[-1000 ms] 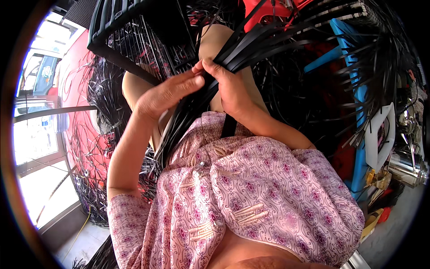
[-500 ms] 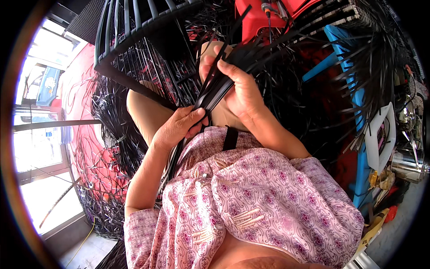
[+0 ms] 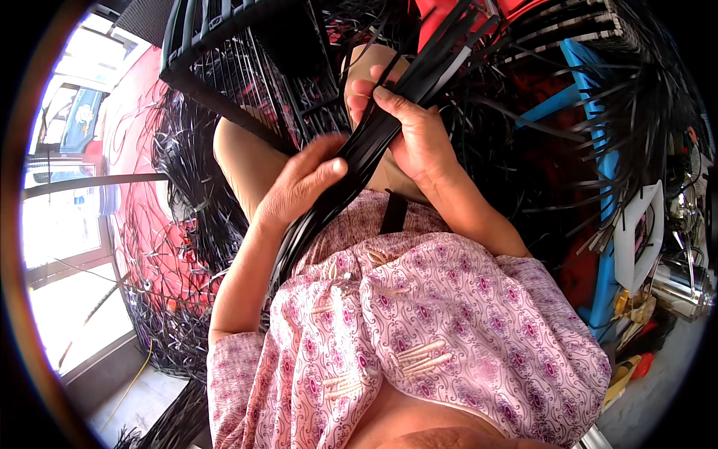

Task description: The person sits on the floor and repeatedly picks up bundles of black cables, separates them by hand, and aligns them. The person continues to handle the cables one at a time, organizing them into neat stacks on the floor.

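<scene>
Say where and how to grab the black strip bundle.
Probably by the bundle's middle, between the left hand and right hand, coming from above and closing across its slanting length: the strips run gathered side by side there, while the upper ends splay apart.

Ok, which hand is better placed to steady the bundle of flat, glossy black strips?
Probably the right hand: its thumb crosses over the bundle of flat, glossy black strips and its fingers show on the other side. The left hand lies open beside it, fingers blurred, so contact is unclear.
</scene>
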Action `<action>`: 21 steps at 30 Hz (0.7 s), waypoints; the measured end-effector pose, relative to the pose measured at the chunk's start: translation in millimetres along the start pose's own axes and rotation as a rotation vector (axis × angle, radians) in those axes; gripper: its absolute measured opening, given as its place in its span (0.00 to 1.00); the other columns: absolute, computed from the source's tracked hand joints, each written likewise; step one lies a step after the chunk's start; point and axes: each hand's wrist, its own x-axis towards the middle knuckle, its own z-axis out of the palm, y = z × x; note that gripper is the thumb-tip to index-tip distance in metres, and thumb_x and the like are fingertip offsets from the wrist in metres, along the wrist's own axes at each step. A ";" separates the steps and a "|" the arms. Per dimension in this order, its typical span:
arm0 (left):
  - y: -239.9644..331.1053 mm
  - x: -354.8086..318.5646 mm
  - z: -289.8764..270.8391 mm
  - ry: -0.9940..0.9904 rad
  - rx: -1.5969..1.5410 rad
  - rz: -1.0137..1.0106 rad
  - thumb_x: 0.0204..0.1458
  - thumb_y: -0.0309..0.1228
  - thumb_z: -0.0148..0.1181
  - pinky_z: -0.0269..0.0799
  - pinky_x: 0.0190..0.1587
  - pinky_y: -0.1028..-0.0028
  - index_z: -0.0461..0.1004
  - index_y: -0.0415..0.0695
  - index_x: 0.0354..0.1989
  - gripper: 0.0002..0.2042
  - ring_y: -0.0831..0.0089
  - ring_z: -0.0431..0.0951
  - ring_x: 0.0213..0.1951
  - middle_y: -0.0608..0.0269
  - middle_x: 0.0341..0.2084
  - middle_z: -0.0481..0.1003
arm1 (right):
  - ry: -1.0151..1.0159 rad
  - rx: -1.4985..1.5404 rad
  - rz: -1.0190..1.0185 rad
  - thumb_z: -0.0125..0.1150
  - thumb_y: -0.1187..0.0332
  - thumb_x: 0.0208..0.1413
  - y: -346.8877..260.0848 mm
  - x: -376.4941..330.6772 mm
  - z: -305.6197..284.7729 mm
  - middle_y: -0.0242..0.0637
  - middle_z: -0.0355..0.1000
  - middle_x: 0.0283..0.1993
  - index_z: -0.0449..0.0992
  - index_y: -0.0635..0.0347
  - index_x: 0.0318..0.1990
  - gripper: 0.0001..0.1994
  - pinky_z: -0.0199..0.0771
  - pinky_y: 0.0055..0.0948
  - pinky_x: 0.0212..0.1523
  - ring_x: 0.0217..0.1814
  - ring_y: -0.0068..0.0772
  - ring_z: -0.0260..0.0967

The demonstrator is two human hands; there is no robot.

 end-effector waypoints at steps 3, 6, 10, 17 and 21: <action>28.4 25.1 -6.8 0.251 0.265 0.190 0.51 0.24 0.61 0.70 0.42 0.74 0.76 0.43 0.48 0.14 0.72 0.74 0.38 0.62 0.33 0.72 | -0.040 -0.027 0.035 0.58 0.75 0.57 -1.4 -4.1 2.8 0.40 0.75 0.45 0.69 0.62 0.54 0.16 0.76 0.34 0.48 0.48 0.33 0.74; 63.6 38.6 -0.3 0.213 0.452 0.342 0.51 0.24 0.61 0.71 0.40 0.73 0.79 0.45 0.42 0.10 0.68 0.74 0.36 0.61 0.31 0.70 | -0.003 -0.073 0.003 0.60 0.76 0.56 4.4 -9.3 8.6 0.39 0.75 0.46 0.70 0.65 0.53 0.17 0.76 0.30 0.49 0.48 0.30 0.73; 71.4 55.2 0.9 0.116 0.941 0.373 0.50 0.31 0.61 0.70 0.35 0.66 0.80 0.46 0.38 0.08 0.64 0.73 0.31 0.60 0.26 0.67 | -0.013 -0.207 -0.071 0.61 0.78 0.54 18.4 -6.8 0.7 0.37 0.74 0.46 0.72 0.66 0.51 0.16 0.76 0.26 0.49 0.47 0.28 0.73; 76.3 67.5 -9.6 -0.006 0.746 0.258 0.50 0.24 0.59 0.69 0.24 0.74 0.79 0.42 0.35 0.05 0.73 0.75 0.22 0.63 0.26 0.72 | -0.125 -0.236 0.008 0.64 0.81 0.49 8.5 -13.8 9.4 0.39 0.74 0.43 0.73 0.68 0.46 0.15 0.79 0.29 0.44 0.42 0.30 0.75; 80.3 74.0 -6.2 0.012 0.504 0.322 0.50 0.20 0.57 0.66 0.18 0.78 0.76 0.38 0.34 0.04 0.76 0.73 0.17 0.63 0.26 0.73 | -0.172 -0.159 0.019 0.66 0.82 0.47 7.6 -15.0 16.0 0.40 0.74 0.39 0.72 0.67 0.43 0.15 0.81 0.32 0.42 0.38 0.33 0.76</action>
